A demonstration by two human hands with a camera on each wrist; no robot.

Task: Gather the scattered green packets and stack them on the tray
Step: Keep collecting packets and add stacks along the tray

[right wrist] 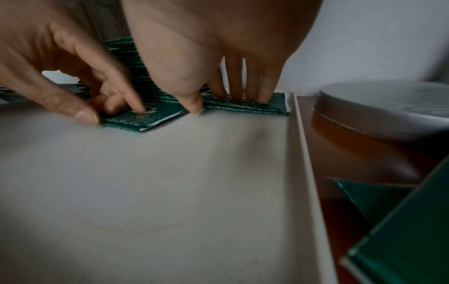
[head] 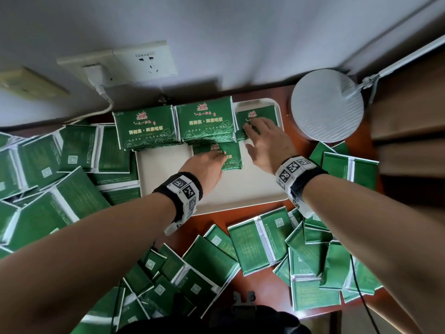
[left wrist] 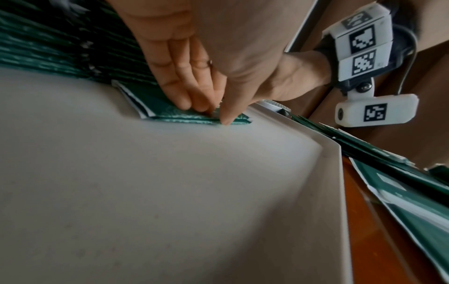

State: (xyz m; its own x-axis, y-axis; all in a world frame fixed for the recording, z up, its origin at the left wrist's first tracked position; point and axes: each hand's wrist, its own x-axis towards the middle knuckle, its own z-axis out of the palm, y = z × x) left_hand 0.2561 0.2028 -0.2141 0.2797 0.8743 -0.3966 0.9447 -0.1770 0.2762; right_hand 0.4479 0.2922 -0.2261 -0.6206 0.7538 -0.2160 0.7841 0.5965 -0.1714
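1. The left hand point(head: 207, 165) pins a flat green foil packet point(head: 228, 156) on the shallow white plastic tray point(head: 168, 169); fingertips press its top, thumb at its near edge.
2. The right hand point(head: 267, 138) spreads straight fingers point(right wrist: 264, 92) on another green packet point(head: 262, 114) at the tray's far right corner, gripping nothing.
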